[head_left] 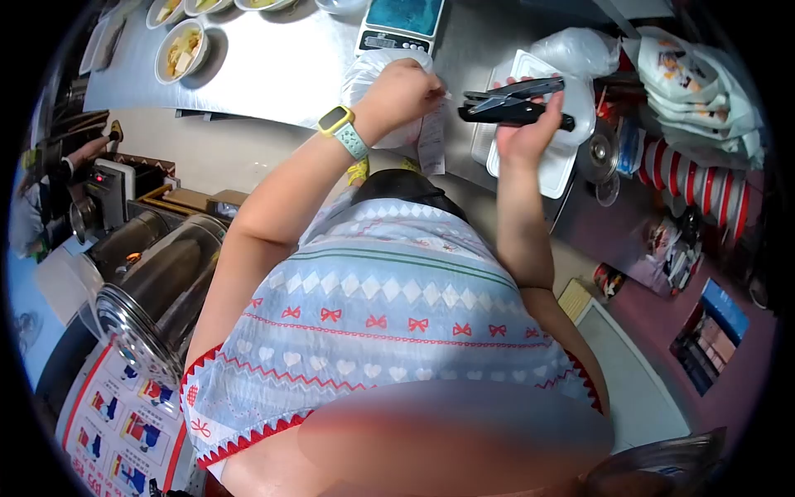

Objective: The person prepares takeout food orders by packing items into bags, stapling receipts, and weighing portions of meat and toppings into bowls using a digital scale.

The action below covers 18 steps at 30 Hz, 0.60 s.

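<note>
My left hand, with a watch on its wrist, is closed on the gathered top of a translucent white plastic bag. The bag hangs at the table's near edge, and its contents cannot be made out. Below that hand dangles a printed paper receipt. To the right, my right hand holds a black stapler across the palm, its jaw end pointing left toward the bag. A short gap separates the stapler from my left hand.
A scale with a blue top stands behind the bag. Several bowls of food sit on the metal table at left. White plastic containers lie under my right hand. Packed bags are at far right, metal pots at left.
</note>
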{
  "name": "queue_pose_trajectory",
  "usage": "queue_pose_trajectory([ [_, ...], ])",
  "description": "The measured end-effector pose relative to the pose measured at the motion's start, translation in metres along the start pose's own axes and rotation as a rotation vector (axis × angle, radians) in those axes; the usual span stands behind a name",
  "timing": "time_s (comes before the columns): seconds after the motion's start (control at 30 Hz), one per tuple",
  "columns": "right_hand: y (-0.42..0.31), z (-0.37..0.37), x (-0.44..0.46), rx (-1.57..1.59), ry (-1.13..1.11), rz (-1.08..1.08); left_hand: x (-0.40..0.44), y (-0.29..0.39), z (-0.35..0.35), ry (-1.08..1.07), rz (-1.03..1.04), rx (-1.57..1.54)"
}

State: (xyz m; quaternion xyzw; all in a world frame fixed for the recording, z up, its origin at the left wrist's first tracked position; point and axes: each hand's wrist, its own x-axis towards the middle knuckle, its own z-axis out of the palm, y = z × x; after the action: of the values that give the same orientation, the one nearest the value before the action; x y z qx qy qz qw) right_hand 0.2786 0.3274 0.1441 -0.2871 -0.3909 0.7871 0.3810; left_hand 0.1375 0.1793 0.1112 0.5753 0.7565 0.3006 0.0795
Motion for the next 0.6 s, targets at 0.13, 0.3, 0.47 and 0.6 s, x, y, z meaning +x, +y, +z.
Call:
queue_pose_trajectory([
  [0.13, 0.03, -0.012, -0.017, 0.039, 0.013, -0.096, 0.005, 0.005, -0.002, -0.064, -0.043, 0.017],
  [0.3, 0.044, -0.012, -0.019, 0.125, 0.063, -0.098, 0.006, 0.012, -0.006, -0.083, -0.08, 0.001],
  [0.47, 0.053, -0.012, -0.012, 0.223, 0.096, -0.013, 0.002, 0.014, -0.006, -0.044, -0.099, -0.038],
  [0.6, 0.057, -0.006, -0.008, 0.271, 0.145, 0.039, -0.001, 0.008, -0.001, 0.012, -0.049, -0.038],
])
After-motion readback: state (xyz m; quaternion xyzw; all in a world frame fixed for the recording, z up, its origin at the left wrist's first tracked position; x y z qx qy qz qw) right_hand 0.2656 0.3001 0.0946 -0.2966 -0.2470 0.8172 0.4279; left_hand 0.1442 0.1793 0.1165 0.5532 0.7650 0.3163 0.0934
